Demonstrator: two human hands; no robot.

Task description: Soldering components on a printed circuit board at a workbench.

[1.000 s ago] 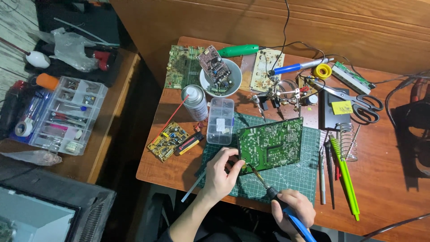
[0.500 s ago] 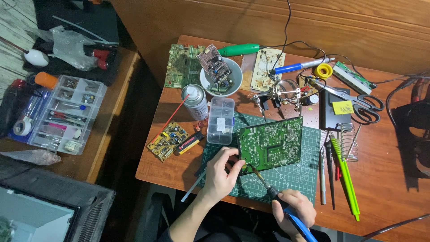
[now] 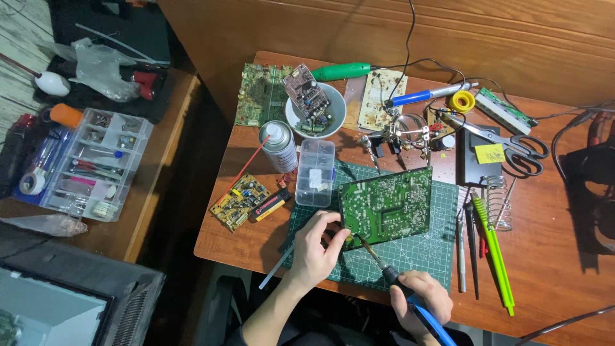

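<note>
A green circuit board (image 3: 389, 205) lies solder side up on a green cutting mat (image 3: 426, 256). My left hand (image 3: 315, 247) rests at the board's near left corner, fingers pinched there, and a thin light rod (image 3: 277, 271) runs back under the hand. My right hand (image 3: 419, 301) grips a blue-handled soldering iron (image 3: 392, 279). Its tip reaches the board's near left edge, just beside my left fingers.
Behind the mat: a clear parts box (image 3: 315, 172), a spray can (image 3: 278, 146), a white bowl (image 3: 336, 114) with a board, a helping-hands clamp (image 3: 397, 136), scissors (image 3: 512, 146). A small yellow board (image 3: 240, 202) sits left; tools (image 3: 490, 247) and a coil stand (image 3: 498, 200) sit right. A parts organiser (image 3: 96, 163) is on the side table.
</note>
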